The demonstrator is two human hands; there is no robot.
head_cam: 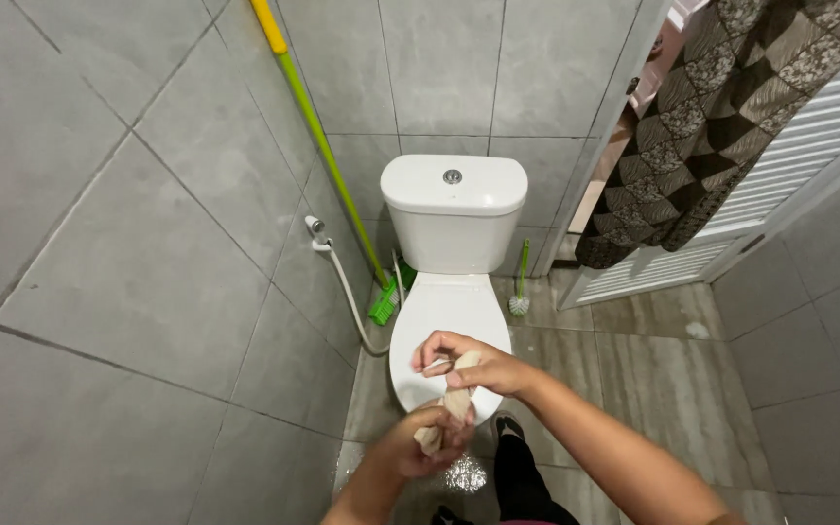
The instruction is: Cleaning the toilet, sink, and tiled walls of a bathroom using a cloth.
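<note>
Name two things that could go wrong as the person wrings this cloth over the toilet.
1. The floor below the hands looks wet, with a foamy patch, so a foot may slip.
2. Both hands, left hand and right hand, twist the cloth above the closed toilet lid; drips may wet the lid and the floor.

Toilet (451,292) straight ahead of me against the back wall, cistern (453,209) behind the closed lid. Broom (328,160) leans in the corner to its left, hose (347,292) on the left wall. Toilet brush (520,287) on the floor right of the toilet. My hands over the lid's front edge: right hand (469,365) above left hand (430,442), cloth (449,403) between them.
</note>
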